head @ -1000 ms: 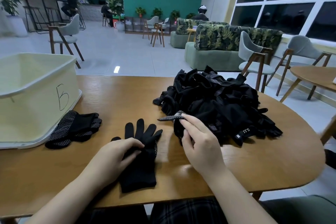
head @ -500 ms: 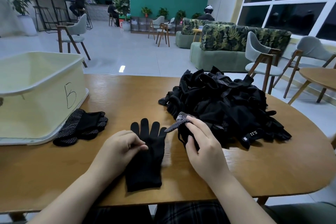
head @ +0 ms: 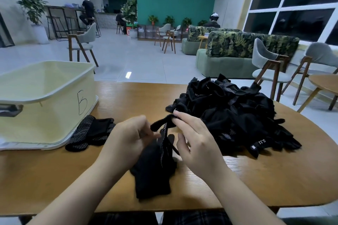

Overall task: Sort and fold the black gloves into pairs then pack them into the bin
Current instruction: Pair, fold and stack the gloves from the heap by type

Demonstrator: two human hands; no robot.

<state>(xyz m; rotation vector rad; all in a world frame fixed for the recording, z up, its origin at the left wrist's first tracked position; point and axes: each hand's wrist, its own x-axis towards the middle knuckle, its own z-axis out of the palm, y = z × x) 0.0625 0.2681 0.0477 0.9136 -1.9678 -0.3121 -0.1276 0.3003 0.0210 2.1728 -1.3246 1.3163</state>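
Handwritten "B" on bin [head: 54,107]; "5.11" tag [head: 260,142] in glove pile [head: 228,111]

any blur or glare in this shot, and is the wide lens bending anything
Head view: the left hand and the lifted glove are smeared by motion, while the glove pile stays fairly sharp. A ceiling light glares off the floor and sheen streaks the table. The window frames lean and the table edge bows, showing wide-angle distortion.
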